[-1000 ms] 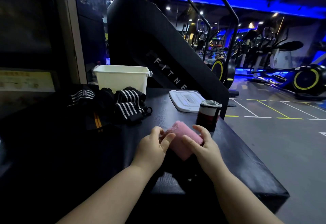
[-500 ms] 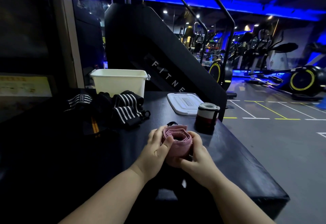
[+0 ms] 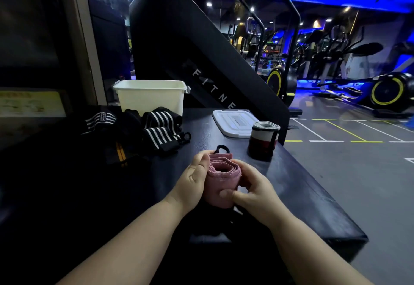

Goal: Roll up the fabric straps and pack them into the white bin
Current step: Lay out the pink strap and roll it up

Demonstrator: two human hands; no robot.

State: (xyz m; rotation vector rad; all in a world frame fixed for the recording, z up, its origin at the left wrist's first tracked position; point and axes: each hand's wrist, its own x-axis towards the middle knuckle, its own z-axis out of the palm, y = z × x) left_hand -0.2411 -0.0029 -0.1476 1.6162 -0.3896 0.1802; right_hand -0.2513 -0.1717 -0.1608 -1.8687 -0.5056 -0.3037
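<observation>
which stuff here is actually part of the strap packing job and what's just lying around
Job: pink strap roll, gripped by left hand and right hand; white bin; black striped straps; red-and-white roll.
Lying about: bin lid; stair machine; exercise bikes.

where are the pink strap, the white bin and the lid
pink strap (image 3: 219,181) head view, side of the roll
white bin (image 3: 152,103) head view, front wall
lid (image 3: 224,120) head view, flat top

Pink strap (image 3: 221,180) rolled, coil end up; open white bin (image 3: 152,102) beyond
</observation>
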